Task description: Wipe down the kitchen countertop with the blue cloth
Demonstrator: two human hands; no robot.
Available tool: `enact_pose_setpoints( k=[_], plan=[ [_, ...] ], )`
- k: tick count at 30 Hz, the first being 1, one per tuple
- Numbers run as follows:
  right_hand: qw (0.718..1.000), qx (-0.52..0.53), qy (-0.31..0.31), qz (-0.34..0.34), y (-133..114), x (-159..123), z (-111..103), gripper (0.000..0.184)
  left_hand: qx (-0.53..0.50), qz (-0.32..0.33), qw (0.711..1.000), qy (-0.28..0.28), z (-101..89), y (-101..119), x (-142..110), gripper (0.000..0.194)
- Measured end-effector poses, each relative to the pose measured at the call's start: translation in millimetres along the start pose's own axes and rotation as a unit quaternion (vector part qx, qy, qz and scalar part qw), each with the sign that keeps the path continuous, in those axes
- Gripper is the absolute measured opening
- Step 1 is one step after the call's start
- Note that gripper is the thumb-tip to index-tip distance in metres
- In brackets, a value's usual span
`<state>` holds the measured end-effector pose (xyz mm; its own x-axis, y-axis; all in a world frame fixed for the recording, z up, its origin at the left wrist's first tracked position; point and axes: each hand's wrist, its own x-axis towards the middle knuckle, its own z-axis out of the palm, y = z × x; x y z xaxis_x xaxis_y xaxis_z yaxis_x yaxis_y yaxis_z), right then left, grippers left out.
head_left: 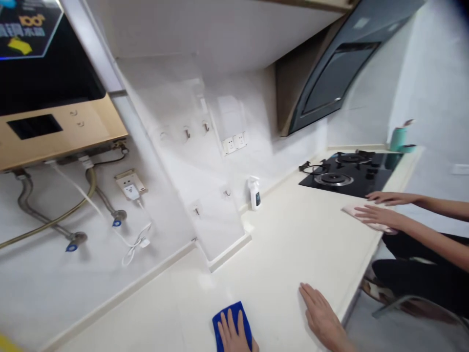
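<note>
Left hand (235,333) is at 6 o'clock, palm down with fingers fanned out over a blue cloth (246,322) on the counter (278,264). Right hand (322,315) sits at 5, flat, open and empty. Spray bottle (254,194) is roughly 12 from the cloth. Another person's hands (384,218), near 3, are on maybe a pale cloth (349,209), kinda blurry.

The left hand (234,336) presses palm down, fingers spread; the right hand (323,317) seems flat, fingers together.
</note>
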<state>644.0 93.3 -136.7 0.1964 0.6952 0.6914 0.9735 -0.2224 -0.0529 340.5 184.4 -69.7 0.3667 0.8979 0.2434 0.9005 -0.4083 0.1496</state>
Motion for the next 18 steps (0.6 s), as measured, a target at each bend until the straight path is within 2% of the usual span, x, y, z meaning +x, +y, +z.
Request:
enact_pose_setpoints(
  k=[3, 6, 7, 9, 12, 14, 15, 16, 18],
  plan=[
    [1.000, -0.008, -0.010, 0.015, -3.1, 1.3, -1.5, 0.057, 0.059, 0.007, 0.997, 0.047, -6.8, -32.9, 15.8, 0.063],
    [1.000, -0.004, -0.019, 0.024, -2.0, -1.5, 1.1, 0.056, 0.150, -0.043, 0.986, 0.051, -26.3, -71.1, 47.2, 0.059],
    [0.999, 0.000, -0.022, 0.025, -0.5, -2.8, 1.9, 0.056, 0.168, -0.062, 0.983, 0.035, -35.7, -83.9, 58.3, 0.058],
    [0.999, 0.019, -0.025, 0.028, 1.9, -2.7, 0.1, 0.055, 0.173, -0.098, 0.979, -0.040, -55.7, -108.3, 76.4, 0.061],
    [0.992, 0.094, -0.031, 0.075, -7.5, 12.9, -19.6, 0.052, 0.130, -0.098, 0.975, -0.149, -77.3, -137.0, 85.5, 0.065],
    [0.972, 0.201, -0.060, 0.104, -30.0, 34.8, -44.8, 0.048, 0.117, -0.090, 0.976, -0.159, -79.2, -146.5, 81.5, 0.067],
    [0.947, 0.292, -0.107, 0.080, -45.5, 48.0, -59.2, 0.047, 0.120, -0.094, 0.977, -0.149, -76.2, -148.4, 78.6, 0.068],
    [0.907, 0.387, -0.164, 0.024, -62.0, 62.1, -73.5, 0.044, 0.128, -0.101, 0.978, -0.132, -71.3, -148.9, 75.8, 0.068],
    [0.881, 0.440, -0.171, -0.032, -89.4, 92.3, -98.5, 0.037, 0.140, -0.117, 0.980, -0.080, -59.3, -148.3, 72.4, 0.067]
  ],
)
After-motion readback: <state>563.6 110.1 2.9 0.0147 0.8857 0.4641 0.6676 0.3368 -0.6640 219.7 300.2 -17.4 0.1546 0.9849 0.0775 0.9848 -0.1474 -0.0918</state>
